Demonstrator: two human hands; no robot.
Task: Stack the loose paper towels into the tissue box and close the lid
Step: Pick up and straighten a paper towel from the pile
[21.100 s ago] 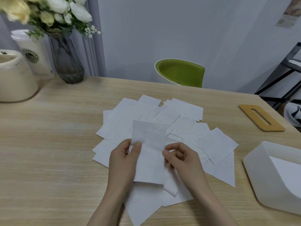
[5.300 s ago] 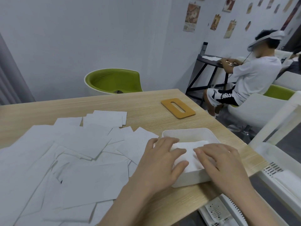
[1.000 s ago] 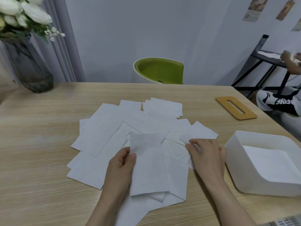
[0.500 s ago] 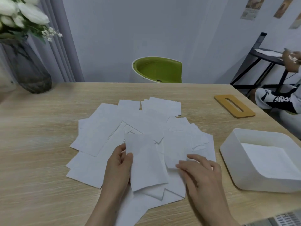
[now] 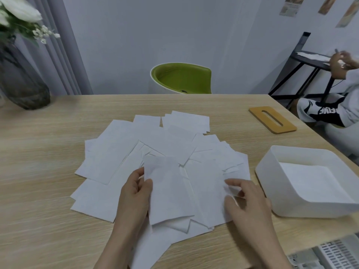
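Both hands pinch paper towels (image 5: 147, 152): left hand (image 5: 136, 195) one, right hand (image 5: 246, 200) another.

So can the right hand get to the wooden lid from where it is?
Probably yes: the right hand pinches a paper towel, but bare table lies between it and the wooden lid, nothing blocking.

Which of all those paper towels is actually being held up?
The paper towel pinched by the left hand: it tilts up above the pile; the others lie flat.

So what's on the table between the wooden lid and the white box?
Nothing: in the head view, only bare tabletop lies between the wooden lid and the white box.
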